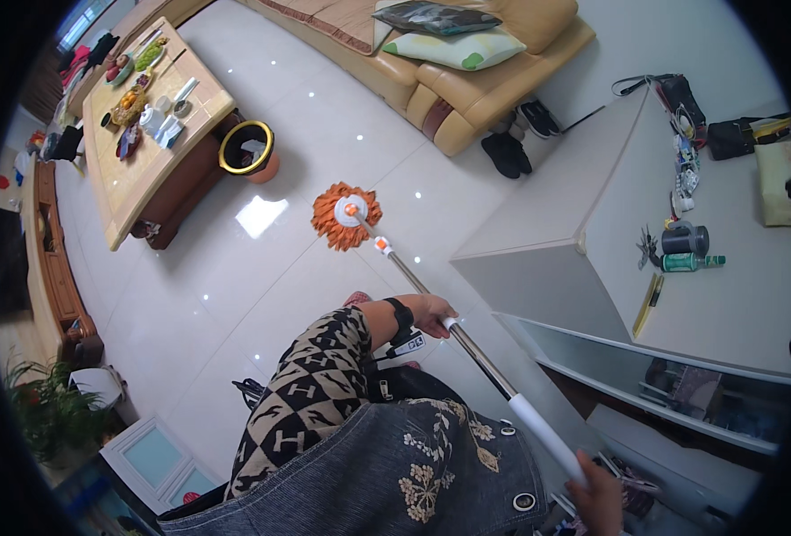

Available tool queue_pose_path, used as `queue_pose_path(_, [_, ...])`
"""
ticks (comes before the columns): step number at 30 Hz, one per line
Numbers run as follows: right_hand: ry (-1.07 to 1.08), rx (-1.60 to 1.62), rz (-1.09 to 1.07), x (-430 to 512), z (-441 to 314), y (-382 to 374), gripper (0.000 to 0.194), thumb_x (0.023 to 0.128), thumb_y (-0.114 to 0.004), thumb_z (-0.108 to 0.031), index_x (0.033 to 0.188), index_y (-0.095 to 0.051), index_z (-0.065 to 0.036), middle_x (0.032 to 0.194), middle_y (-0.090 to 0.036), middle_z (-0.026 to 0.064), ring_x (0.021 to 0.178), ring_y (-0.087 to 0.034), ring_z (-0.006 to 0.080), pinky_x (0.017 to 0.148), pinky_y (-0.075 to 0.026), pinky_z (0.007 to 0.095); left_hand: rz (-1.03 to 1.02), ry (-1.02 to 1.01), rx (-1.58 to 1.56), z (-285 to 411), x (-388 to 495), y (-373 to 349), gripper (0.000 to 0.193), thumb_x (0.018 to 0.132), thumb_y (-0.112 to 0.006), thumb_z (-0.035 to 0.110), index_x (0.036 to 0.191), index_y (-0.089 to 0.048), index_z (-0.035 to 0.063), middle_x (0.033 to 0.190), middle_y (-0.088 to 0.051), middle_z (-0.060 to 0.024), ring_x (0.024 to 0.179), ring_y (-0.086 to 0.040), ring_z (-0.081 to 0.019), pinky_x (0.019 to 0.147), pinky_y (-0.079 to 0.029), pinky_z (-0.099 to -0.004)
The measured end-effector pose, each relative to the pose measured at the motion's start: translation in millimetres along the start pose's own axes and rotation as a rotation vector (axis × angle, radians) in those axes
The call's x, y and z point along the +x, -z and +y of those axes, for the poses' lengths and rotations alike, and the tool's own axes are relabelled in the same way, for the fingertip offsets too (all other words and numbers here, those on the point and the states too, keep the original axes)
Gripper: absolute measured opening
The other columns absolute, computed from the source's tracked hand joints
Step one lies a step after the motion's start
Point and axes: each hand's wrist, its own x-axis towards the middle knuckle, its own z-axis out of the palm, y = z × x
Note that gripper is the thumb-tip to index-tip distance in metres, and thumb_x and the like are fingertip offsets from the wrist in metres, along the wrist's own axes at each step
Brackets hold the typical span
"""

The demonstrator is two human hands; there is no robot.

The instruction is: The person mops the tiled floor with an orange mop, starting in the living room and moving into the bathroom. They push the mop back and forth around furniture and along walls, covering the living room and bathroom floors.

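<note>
A mop with a round orange string head rests on the tiled floor, and its metal pole slants down to the lower right. My left hand, with a black band at the wrist, is wrapped around the pole near a white collar. Lower down, my right hand grips the white handle sleeve by its end. Part of that hand is cut off by the dark rim of the view. A denim apron with embroidered flowers covers my front.
A black bin with a yellow rim stands beside a low table bearing fruit and a teapot. Black shoes lie by the tan sofa. To the right is a grey cabinet; a potted plant is at left.
</note>
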Motion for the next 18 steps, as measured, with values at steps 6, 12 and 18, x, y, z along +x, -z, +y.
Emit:
queue_pose_path(6, [-0.069, 0.137, 0.066, -8, -74, -10, 0.052, 0.084, -0.064, -0.016, 0.135, -0.052, -0.013, 0.104, -0.063, 0.0246, 0.095, -0.062, 0.0394, 0.083, -0.048, 0.0436, 0.089, -0.09, 0.089, 47, 6, 5, 0.033, 0.089, -0.063, 0.031, 0.104, -0.058, 0.002, 0.092, -0.066, -0.0143, 0.08, -0.069, -0.0244, 0.072, -0.057, -0.0376])
queue_pose_path(12, [-0.338, 0.496, -0.125, 8, -123, -19, 0.05, 0.089, -0.055, -0.014, 0.139, -0.048, -0.014, 0.117, -0.061, 0.0261, 0.111, -0.059, 0.0384, 0.093, -0.045, 0.0417, 0.077, -0.109, -0.229, 68, 17, -21, 0.027, 0.087, -0.066, 0.02, 0.101, -0.051, 0.0029, 0.083, -0.061, -0.0092, 0.075, -0.068, -0.0267, 0.063, -0.057, -0.042])
queue_pose_path(18, [-0.2, 0.633, 0.05, 55, -110, -34, 0.052, 0.082, -0.065, -0.001, 0.132, -0.053, -0.004, 0.112, -0.066, 0.0167, 0.101, -0.062, 0.0241, 0.088, -0.047, 0.0324, 0.107, -0.191, -0.575, 90, 15, -34, 0.022, 0.086, -0.065, 0.008, 0.098, -0.047, 0.0014, 0.075, -0.056, -0.0083, 0.062, -0.065, -0.0279, 0.053, -0.058, -0.0428])
